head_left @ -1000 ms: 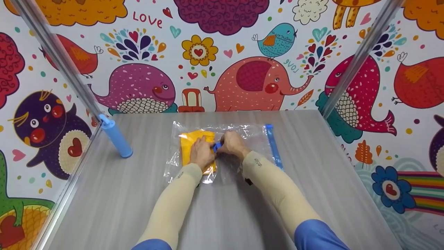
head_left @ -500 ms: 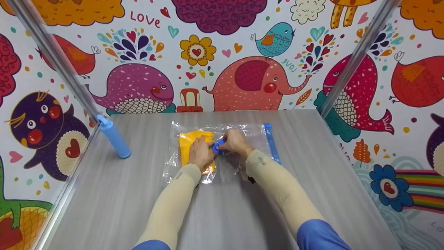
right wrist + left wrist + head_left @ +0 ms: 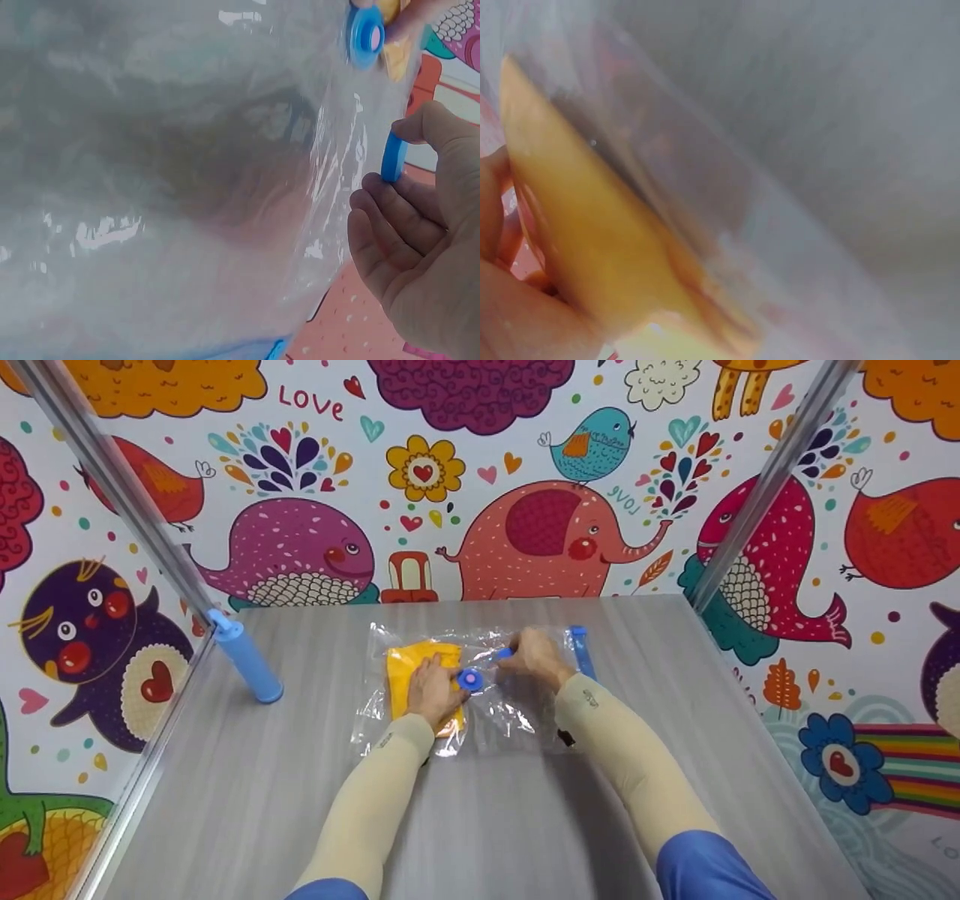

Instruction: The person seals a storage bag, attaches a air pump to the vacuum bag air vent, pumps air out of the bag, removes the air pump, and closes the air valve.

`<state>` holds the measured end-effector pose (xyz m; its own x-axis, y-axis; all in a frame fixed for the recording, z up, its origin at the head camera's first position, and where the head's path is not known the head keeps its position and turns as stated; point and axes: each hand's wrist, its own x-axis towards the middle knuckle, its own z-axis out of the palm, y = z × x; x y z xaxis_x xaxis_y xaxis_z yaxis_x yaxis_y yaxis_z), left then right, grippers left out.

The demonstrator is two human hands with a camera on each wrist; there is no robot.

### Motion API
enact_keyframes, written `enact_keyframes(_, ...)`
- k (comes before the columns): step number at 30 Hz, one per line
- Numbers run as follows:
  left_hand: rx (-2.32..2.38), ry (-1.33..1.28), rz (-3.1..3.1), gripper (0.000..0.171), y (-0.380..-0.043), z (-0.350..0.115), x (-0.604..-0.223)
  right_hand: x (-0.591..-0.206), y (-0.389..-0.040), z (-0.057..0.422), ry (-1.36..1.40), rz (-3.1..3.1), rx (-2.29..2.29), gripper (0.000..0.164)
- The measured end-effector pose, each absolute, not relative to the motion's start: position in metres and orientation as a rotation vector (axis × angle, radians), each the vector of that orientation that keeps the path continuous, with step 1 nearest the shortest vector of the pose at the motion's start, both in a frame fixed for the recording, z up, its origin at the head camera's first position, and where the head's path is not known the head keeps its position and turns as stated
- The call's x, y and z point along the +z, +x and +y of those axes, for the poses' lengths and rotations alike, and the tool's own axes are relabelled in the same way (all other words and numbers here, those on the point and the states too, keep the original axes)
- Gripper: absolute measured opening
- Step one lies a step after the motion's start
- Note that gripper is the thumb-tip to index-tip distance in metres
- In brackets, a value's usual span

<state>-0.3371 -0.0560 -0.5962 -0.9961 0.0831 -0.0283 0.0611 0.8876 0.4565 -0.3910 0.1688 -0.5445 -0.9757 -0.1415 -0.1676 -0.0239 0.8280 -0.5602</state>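
A clear vacuum storage bag (image 3: 525, 720) lies on the table with a folded yellow item (image 3: 405, 660) inside its left part. My left hand (image 3: 435, 690) lies over the yellow item, its thumb and a finger pinching the edge of the round blue valve (image 3: 470, 679). The valve's pinkish centre is uncovered, as the right wrist view also shows. My right hand (image 3: 536, 656) is a little to the right, above the bag, pinching a round blue valve cap (image 3: 394, 156) between thumb and fingers, apart from the valve. The left wrist view is blurred and shows the yellow item through plastic.
A light blue hand pump (image 3: 251, 664) stands at the table's left edge. The bag's blue zip strip (image 3: 581, 652) runs down its right end, partly behind my right arm. Patterned walls and metal posts (image 3: 772, 495) border the grey table (image 3: 300, 780).
My right hand has pulled the cap off the valve and moved right with it. The valve's face has come into view. My left hand stays in nearly the same place.
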Motion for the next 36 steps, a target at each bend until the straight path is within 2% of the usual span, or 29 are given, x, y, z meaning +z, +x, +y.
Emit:
enact_keyframes(4,0.723,0.1,2.986,0.055,-0.337,-0.056,-0.596,-0.545,-0.393,0.182,-0.121,2.808,-0.892,0.026)
enact_keyframes(12,0.726,0.081,2.961,0.055,-0.337,-0.055,-0.595,-0.546,-0.394,0.215,-0.103,2.877,-0.904,0.035)
enact_keyframes(18,0.714,0.099,2.974,0.056,-0.338,-0.056,-0.597,-0.541,-0.395,0.239,0.04,2.769,-1.004,0.05)
enact_keyframes(22,0.717,0.104,2.99,0.057,-0.338,-0.057,-0.597,-0.541,-0.398,0.253,0.004,2.845,-0.875,0.059)
enact_keyframes(30,0.734,0.142,3.009,0.056,-0.337,-0.058,-0.6,-0.543,-0.398,0.28,-0.003,2.921,-0.795,0.048)
enact_keyframes(36,0.722,0.165,3.02,0.055,-0.339,-0.057,-0.601,-0.544,-0.397,0.303,0.092,2.917,-0.756,0.06)
